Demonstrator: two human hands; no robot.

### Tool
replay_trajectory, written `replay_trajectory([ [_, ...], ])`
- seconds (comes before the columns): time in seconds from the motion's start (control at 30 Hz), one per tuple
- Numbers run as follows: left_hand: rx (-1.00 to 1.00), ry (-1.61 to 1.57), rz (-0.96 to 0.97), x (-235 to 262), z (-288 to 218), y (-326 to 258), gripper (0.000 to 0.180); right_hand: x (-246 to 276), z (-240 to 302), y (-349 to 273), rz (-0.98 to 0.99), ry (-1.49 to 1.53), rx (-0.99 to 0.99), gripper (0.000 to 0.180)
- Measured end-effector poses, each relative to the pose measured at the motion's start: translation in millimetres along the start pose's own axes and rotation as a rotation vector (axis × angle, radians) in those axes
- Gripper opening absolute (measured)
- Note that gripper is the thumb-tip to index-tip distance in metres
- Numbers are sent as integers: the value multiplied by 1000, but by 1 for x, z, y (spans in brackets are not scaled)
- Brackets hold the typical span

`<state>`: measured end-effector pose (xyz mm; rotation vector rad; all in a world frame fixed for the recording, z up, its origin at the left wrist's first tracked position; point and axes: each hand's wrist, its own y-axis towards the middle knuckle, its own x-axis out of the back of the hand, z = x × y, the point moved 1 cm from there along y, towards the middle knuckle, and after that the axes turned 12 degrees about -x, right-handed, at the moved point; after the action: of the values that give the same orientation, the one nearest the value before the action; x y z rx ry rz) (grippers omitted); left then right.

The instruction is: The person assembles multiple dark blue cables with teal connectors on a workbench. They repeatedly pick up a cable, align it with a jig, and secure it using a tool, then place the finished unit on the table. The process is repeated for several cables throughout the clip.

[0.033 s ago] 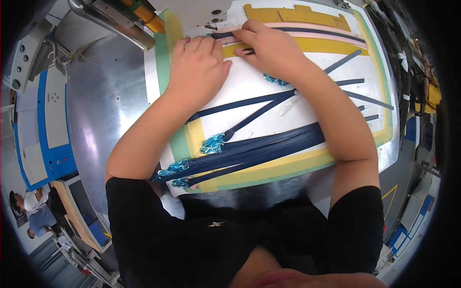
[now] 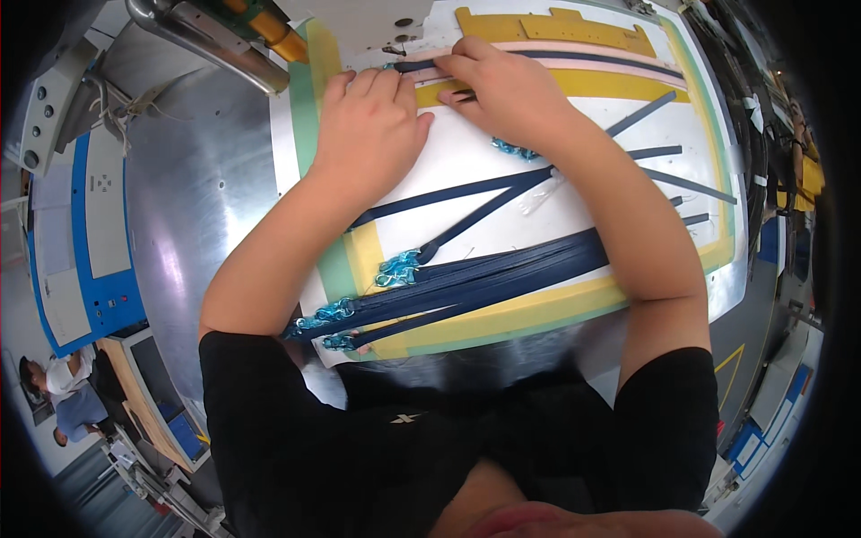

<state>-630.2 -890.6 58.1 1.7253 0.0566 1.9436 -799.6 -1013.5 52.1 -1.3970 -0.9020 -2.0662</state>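
At twelve o'clock on the shiny metal bench (image 2: 188, 206), the left hand (image 2: 372, 125) lay flat, fingers together, while right hand (image 2: 507, 85) fingers pinched the narrow dark-blue fabric strip (image 2: 574, 59).

Pretty tight at the far edge: both hands, left (image 2: 372, 125) and right (image 2: 507, 90), sit on the strip (image 2: 574, 59), with the machine arm (image 2: 211, 40) right beside them on the far left. Loose strips (image 2: 502, 269) cover the near half of the board (image 2: 466, 161). Easiest way in is the bare metal table (image 2: 193, 206) on the left, or the white patch between the forearms.
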Motion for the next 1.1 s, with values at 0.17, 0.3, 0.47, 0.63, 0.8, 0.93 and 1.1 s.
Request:
replay_trajectory([
  [0.17, 55, 36, 78, 8, -3, -1, 44, -6, -3, 1, -69, -10, 20, 35],
  [0.3, 160, 66, 179, 17, -2, 2, 45, -5, 1, 0, -69, -15, 13, 35],
  [0.47, 21, 98, -106, 2, 4, -2, 53, -3, 2, 1, -64, 1, 3, 34],
  [0.63, 53, 42, -11, -10, 8, -5, 62, -3, 2, 0, -43, -5, 1, 33],
  [0.8, 133, -49, 90, -7, 8, -2, 64, -6, 0, 1, -56, 3, 16, 31],
  [0.93, 190, -128, 170, 0, 8, 2, 64, -4, 0, 1, -37, 3, 1, 32],
  [1.1, 200, -171, 168, 1, 11, 2, 63, -3, 2, 2, -22, 3, -6, 31],
])
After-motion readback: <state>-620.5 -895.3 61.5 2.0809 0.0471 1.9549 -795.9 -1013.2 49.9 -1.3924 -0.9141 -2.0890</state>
